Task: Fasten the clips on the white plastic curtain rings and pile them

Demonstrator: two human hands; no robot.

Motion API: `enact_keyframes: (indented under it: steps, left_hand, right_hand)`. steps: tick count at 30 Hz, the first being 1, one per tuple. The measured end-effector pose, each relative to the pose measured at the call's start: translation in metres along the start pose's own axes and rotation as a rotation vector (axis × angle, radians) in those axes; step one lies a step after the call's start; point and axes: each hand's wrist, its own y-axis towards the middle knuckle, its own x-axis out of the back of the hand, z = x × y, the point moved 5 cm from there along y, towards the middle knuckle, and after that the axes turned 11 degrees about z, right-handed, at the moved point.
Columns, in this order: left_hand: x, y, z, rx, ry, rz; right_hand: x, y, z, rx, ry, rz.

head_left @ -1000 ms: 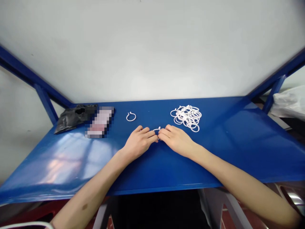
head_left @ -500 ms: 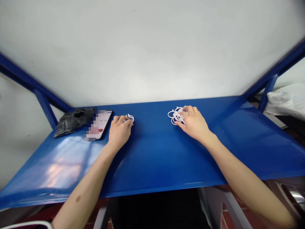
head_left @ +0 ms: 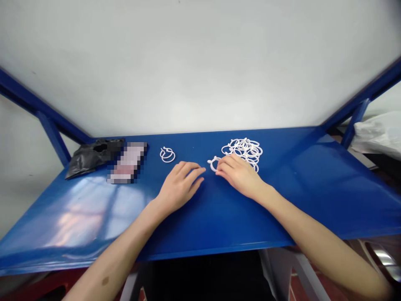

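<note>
My right hand (head_left: 236, 173) pinches a white plastic ring (head_left: 213, 164) with small knobs, in front of the left side of a loose heap of similar rings (head_left: 249, 148). My left hand (head_left: 182, 184) is just above the blue table, fingers stretched toward the pinched ring and apart from it, holding nothing. Behind and left of it, a small group of white rings (head_left: 167, 155) lies on the table. The right fingers cover part of the held ring.
A phone (head_left: 128, 163), blurred out, lies on the left of the blue table (head_left: 200, 221), beside a crumpled black plastic bag (head_left: 90, 159). A pale wall (head_left: 200, 75) rises behind. Blue frame bars (head_left: 53, 133) stand at both sides; a white plastic bag (head_left: 379, 131) is at far right.
My left hand has let go of the ring at the left group and moved right. My right hand has drawn a ring leftward from the heap, which now shows more fully.
</note>
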Motion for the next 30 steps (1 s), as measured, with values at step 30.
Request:
enact_keyframes:
  steps: [30]
  left_hand:
    - [0.007,-0.005,-0.003,0.015,-0.205,0.341]
  right_hand:
    - [-0.034,0.011,0.053,0.159,0.038,0.136]
